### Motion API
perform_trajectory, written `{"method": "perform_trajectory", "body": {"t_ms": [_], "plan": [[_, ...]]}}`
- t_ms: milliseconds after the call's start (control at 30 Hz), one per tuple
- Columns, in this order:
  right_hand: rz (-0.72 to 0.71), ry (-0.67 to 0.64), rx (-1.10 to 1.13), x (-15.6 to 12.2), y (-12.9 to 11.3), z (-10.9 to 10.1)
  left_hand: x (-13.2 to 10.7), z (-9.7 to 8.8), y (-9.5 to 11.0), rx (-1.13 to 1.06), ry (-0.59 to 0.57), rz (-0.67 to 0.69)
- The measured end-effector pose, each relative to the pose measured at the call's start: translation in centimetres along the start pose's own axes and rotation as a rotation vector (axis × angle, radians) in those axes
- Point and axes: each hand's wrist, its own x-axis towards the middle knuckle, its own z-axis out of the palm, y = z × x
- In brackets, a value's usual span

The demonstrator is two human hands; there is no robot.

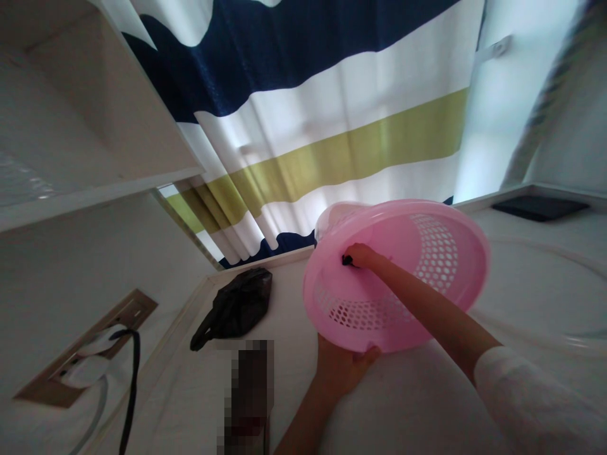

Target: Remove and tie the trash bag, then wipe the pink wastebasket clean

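Note:
A pink plastic laundry basket (386, 230) with perforated sides is tilted so that its open mouth faces me. My left hand (339, 366) grips its near rim from below, thumb along the edge. Deep inside the basket is my right hand (361, 254), its fingers closed on a small dark item (348, 260), too little of which shows to name. Left of the basket, a crumpled black plastic bag (241, 303) lies on the white surface.
A wall socket with plugs (90, 360) and cords is at lower left, below a white shelf (95, 196). Striped curtains (332, 145) hang behind. A flat dark object (540, 206) lies at far right. A blurred-out dark shape (249, 398) stands at the front.

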Motion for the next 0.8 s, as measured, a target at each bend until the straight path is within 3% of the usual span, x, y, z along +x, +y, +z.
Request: {"method": "perform_trajectory", "body": {"t_ms": [433, 800], "plan": [[-0.121, -0.062, -0.030, -4.9, -1.5, -1.4, -0.5, 0.4, 0.1, 0.051, 0.027, 0.027], [-0.337, -0.065, 0.036, -10.0, -2.1, -2.1, -0.6, 0.7, -0.1, 0.136, 0.052, 0.032]]}}
